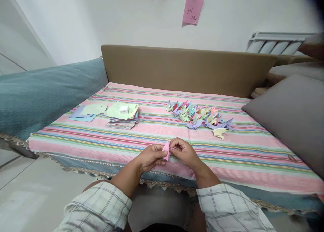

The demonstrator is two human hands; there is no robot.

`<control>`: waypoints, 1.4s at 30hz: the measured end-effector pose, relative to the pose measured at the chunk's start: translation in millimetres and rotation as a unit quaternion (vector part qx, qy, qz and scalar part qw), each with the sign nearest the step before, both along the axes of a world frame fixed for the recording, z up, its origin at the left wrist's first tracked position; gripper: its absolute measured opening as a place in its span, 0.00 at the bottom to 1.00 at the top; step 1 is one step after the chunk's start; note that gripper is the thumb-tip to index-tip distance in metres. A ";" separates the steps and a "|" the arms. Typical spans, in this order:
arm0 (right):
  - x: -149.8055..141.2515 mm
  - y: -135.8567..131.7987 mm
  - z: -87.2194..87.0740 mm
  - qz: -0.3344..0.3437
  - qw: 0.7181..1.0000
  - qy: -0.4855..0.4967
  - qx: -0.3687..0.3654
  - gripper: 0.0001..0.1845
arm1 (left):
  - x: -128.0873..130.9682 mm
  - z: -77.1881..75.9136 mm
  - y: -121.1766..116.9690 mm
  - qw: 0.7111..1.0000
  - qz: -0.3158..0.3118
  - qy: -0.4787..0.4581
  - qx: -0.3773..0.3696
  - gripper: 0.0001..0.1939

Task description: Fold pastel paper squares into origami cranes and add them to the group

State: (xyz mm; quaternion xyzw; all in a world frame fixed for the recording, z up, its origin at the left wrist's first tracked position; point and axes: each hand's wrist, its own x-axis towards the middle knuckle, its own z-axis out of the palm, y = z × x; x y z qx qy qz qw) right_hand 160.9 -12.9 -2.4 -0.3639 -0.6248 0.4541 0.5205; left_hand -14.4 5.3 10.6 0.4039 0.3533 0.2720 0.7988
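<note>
Person's two bare hands, near centre, w/ a small pink folded paper (166, 151) btwn them, above the near part of a striped cloth (88, 142). L hand (151, 157): thumb & fingers closed in a pinch on the paper's left side, thumb tip on its face, other fingers curled. R hand (186, 153): thumb & forefinger nearly together, gripping a thin pink bit that sticks out of the paper's right side; rest of fingers bent in. Can't tell if hands touch cloth.

Far right of hands: cluster of multicoloured paper cranes (185, 116), w/ a yellow crane (219, 132) at its near right edge. Far left: paper stack (123, 123) w/ small white block (124, 109) on top; loose sheets (92, 109) just left.
</note>
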 end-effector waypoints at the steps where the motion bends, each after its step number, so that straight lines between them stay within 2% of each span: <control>1: -0.5 -0.4 0.4 -0.008 1.000 -0.010 0.016 0.04 | 0.5 -0.2 -0.1 1.000 0.002 0.000 -0.001 0.18; 7: -4.2 -1.9 0.5 -0.034 0.996 -0.040 0.066 0.03 | 5.7 -3.7 -1.7 0.999 0.048 -0.010 -0.003 0.22; 10: -6.1 -2.0 -0.5 -0.034 0.996 -0.037 0.071 0.04 | 7.4 -5.8 -2.3 0.998 0.070 -0.006 -0.002 0.21; 16: -5.1 -2.4 -0.6 -0.019 0.998 -0.022 0.062 0.06 | 7.2 -9.3 -1.4 0.997 0.070 -0.011 -0.008 0.22; 21: -3.0 -3.0 2.6 -0.058 0.992 -0.066 0.090 0.03 | 7.5 -7.9 -2.1 0.997 0.075 -0.030 -0.020 0.21; 31: -4.9 -2.1 0.3 -0.095 0.983 -0.097 0.127 0.04 | 12.2 -6.5 -3.7 0.989 0.137 -0.046 -0.011 0.18; 35: -5.9 -3.0 0.0 -0.101 0.983 -0.107 0.107 0.05 | 12.9 -11.8 -1.0 0.984 0.172 -0.049 -0.004 0.18; 42: -9.9 -2.5 -6.7 -0.106 0.994 -0.035 0.010 0.08 | 15.7 -11.6 -1.8 0.980 0.190 -0.064 0.020 0.17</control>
